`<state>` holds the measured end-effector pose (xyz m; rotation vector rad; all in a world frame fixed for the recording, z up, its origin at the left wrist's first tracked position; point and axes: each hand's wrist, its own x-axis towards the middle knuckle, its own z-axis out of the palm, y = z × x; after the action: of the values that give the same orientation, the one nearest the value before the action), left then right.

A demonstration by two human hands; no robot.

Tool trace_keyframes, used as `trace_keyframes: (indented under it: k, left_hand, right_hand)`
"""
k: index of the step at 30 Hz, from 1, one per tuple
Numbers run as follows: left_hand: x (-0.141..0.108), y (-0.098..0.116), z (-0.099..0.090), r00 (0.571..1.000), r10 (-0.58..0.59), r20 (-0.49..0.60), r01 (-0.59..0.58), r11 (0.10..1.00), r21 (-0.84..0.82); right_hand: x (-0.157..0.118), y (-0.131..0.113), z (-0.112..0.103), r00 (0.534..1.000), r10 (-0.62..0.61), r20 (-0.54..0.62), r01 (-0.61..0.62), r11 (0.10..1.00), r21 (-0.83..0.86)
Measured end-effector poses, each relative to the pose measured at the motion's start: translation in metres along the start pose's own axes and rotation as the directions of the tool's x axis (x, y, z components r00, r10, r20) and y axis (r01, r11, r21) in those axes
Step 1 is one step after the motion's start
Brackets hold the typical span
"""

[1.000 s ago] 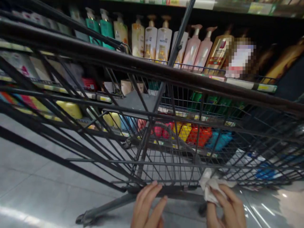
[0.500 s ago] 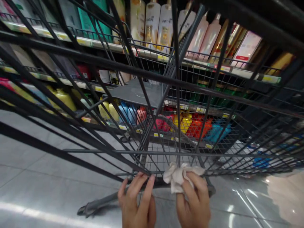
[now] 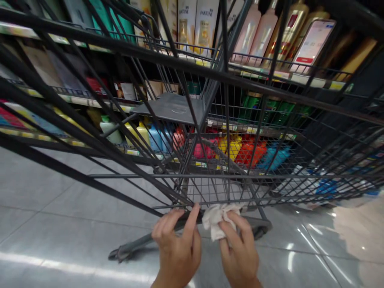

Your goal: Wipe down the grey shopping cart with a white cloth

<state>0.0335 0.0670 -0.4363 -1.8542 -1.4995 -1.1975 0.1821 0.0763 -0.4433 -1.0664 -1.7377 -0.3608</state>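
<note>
The dark grey wire shopping cart (image 3: 258,85) fills the view, its bars crossing in front of me. My right hand (image 3: 240,248) pinches a crumpled white tissue (image 3: 214,220), pressed near the cart's lower rail at bottom centre. Just left of it, my left hand (image 3: 178,248) holds nothing that I can see. Its index finger points up toward the lower rail, while the other fingers are bent beside the bar. Whether those fingers touch the bar is hard to make out. Behind the hands lies the cart's wire floor (image 3: 210,190).
Store shelves stand beyond the cart, with white Pantene bottles (image 3: 206,26), pink bottles (image 3: 247,30) and colourful bottles (image 3: 250,154) low down. A phone with a lit screen (image 3: 315,42) shows at upper right. A caster (image 3: 115,255) rests on the grey tiled floor (image 3: 69,236).
The cart's lower rail sits higher in view. My right hand and the tissue have shifted slightly left. On my left hand the outer fingers are more bent and the index finger reaches up.
</note>
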Motion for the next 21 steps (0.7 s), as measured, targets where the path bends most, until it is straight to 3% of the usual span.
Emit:
trace_keyframes:
  k: [3,6,8,11,13,17,19,21]
  left_hand:
    - [-0.006,-0.006,-0.001,0.997,-0.041,-0.068,0.041,0.999,-0.004]
    - [-0.005,-0.013,-0.004,0.98,-0.168,-0.109,0.164,0.985,-0.049]
    - [-0.003,-0.019,-0.005,0.949,-0.256,-0.184,0.244,0.966,-0.089]
    - [-0.004,-0.024,-0.003,0.874,-0.393,-0.285,0.333,0.913,-0.237]
    - [-0.007,-0.025,0.001,0.816,-0.538,-0.21,0.425,0.806,-0.412]
    - [-0.012,-0.02,0.009,0.705,-0.7,0.115,0.613,0.52,-0.595]
    - [-0.011,-0.02,0.01,0.673,-0.719,0.176,0.652,0.464,-0.6]
    - [-0.007,-0.022,0.009,0.646,-0.744,0.171,0.676,0.454,-0.581]
  right_hand:
    - [0.0,-0.006,0.012,0.999,-0.029,0.031,0.029,1.0,0.009]
    - [-0.009,0.003,0.018,0.998,-0.055,0.013,0.056,0.998,-0.035]
    - [-0.018,0.011,0.016,1.0,-0.026,-0.009,0.025,0.997,-0.069]
    - [-0.027,0.019,0.008,0.992,0.116,-0.043,-0.119,0.989,-0.091]
    - [-0.028,0.016,0.005,0.978,0.195,-0.075,-0.201,0.977,-0.077]
    - [-0.019,-0.002,0.01,0.953,0.266,-0.145,-0.275,0.96,-0.048]
    - [-0.014,-0.013,0.017,0.969,0.23,-0.092,-0.233,0.972,-0.018]
    - [-0.011,-0.02,0.023,0.982,0.183,-0.034,-0.183,0.983,0.02]
